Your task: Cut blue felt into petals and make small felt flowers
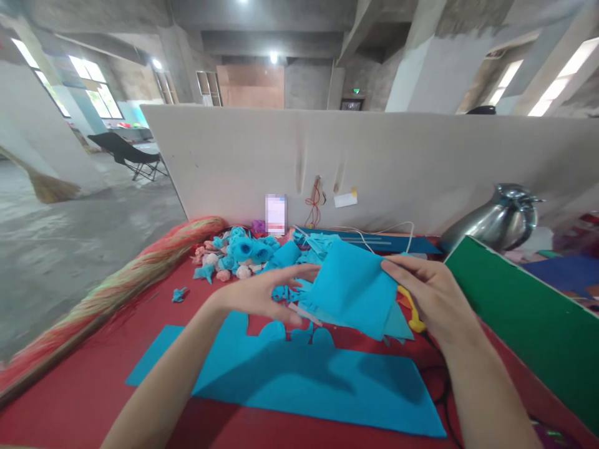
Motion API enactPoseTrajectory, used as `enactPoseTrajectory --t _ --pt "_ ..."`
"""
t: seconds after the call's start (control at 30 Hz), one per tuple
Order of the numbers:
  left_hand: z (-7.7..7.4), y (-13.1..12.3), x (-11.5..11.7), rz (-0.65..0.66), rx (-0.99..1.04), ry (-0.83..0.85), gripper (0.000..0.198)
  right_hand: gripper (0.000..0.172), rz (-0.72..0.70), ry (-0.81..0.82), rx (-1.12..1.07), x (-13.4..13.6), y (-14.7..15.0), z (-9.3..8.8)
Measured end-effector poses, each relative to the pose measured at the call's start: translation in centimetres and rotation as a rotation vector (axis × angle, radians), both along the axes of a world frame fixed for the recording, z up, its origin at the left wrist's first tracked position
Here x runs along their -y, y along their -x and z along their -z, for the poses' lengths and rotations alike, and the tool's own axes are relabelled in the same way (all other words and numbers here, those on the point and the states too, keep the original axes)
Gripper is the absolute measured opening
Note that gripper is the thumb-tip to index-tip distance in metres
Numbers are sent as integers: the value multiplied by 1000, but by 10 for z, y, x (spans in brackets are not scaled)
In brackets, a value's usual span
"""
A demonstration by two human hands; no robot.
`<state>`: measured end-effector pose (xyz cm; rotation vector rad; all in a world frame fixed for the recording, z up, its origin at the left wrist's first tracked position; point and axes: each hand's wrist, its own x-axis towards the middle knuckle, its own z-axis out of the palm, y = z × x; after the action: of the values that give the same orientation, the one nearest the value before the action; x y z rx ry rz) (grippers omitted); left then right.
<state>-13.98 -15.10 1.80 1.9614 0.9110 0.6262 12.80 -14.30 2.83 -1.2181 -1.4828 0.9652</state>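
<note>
Currently pinching one smooth, near-square blue sheet (354,287) in right hand (435,296), above bench (60,399); spreading left hand (255,294) by its left edge, contact unclear | toward near edge, one long flat blue strip (318,383), partly hidden by left forearm (180,368) | toward far edge, ruffled blue flowers (243,249), too heaped to count; one shiny steel jug (491,218)

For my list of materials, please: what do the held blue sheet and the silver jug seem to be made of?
Held blue sheet: matte, probably paper, perhaps thin fabric; its surface is dull and it bends softly. Silver jug: polished metal, likely steel, as bright, mirror-like reflections show on its body; coated plastic cannot be excluded.
</note>
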Motion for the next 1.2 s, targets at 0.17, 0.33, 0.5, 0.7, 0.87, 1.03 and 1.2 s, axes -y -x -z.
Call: enactPoseTrajectory --t 0.17,0.33,0.5,0.7,0.87,1.03,1.2 --pt "53 -35 23 -128 444 382 59 37 69 -26 -133 12 39 30" --pt "54 -72 55 -557 944 708 32 37 98 4 -144 31 52 50" --pt "61 -70 65 -705 1040 751 21 40 53 83 -157 50 50 71" --pt "90 -67 80 -773 997 762 26 40 9 99 -138 77 66 112" --pt "97 -56 75 -755 977 709 36 36 1 10 33 65 64 121" --pt "112 -39 63 -734 948 650 39 25 131 -141 363 -11 28 126" --pt "128 -35 57 -663 902 639 40 28 72 -227 684 -54 13 145"
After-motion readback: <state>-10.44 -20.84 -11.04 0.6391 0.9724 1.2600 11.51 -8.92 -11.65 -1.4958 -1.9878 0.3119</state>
